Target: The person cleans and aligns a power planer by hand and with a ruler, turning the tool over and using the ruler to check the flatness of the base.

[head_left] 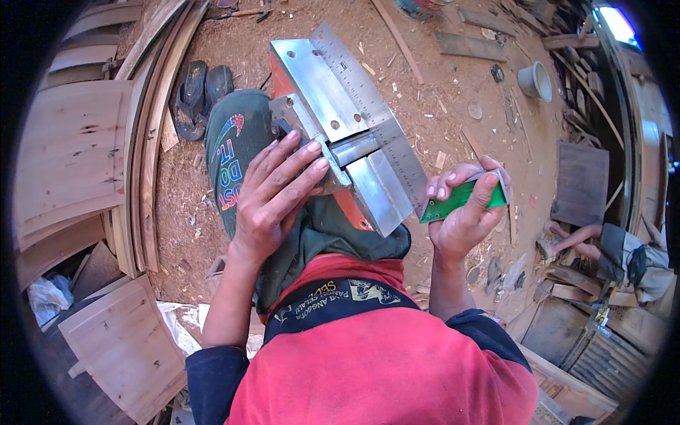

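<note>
An electric hand planer lies sole up across my lap, its metal plates and the slot of its cutter drum facing me and its orange body showing at the sides. My left hand is closed on the planer's near left side, fingers along its edge; the thumb is hidden. In my right hand is the green handle of a try square, gripped between thumb and fingers. The square's marked steel blade runs along the right side of the planer's sole, up past the far plate.
Wood panels and long boards lie on the left. Sandals rest on the shaving-strewn ground. Toward the right are a bucket, a dark board and another person's bare legs.
</note>
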Demonstrator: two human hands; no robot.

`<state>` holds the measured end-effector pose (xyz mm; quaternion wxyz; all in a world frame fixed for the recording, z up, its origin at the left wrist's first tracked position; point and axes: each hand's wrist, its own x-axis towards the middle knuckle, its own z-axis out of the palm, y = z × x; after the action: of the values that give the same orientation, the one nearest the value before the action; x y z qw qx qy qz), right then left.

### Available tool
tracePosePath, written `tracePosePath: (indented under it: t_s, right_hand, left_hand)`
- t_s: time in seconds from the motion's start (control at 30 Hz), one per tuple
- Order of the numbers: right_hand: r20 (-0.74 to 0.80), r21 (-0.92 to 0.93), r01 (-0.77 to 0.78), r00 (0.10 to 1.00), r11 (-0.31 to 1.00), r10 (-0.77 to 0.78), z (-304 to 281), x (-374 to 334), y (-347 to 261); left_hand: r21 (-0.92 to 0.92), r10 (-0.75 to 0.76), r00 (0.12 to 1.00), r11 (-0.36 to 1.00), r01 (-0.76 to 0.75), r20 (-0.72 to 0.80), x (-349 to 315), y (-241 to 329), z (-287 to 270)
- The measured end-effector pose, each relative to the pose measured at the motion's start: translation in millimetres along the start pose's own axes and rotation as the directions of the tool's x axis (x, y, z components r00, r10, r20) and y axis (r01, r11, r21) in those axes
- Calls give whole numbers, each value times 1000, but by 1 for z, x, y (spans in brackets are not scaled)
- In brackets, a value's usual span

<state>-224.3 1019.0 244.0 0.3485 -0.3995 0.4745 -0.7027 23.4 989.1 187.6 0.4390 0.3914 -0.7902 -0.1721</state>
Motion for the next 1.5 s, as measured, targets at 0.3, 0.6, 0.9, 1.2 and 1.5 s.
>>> tracePosePath:
  t_s: [0.3,0.6,0.9,1.2,1.5]
  right_hand:
    - [-10,-21,-1,1000,1000,1,0,-1,0]
    - [-5,-25,5,1000,1000,-5,3,0,-1]
    - [-50,9,5,999,1000,-4,5,0,-1]
    - [-54,11,-6,999,1000,7,5,3,-1]
    - [-12,-1,-1,1000,1000,1,3,4,-1]
  left_hand:
    - [9,-2,1000,1000,2,1,0,0,-1]
    - [7,-8,1000,1000,8,-8,-1,-1,0]
    - [2,-8,1000,1000,8,-20,-1,-3,2]
    - [-6,-3,1000,1000,3,-23,-2,-4,2]
    - [-6,-7,1000,1000,7,-12,-1,-3,2]
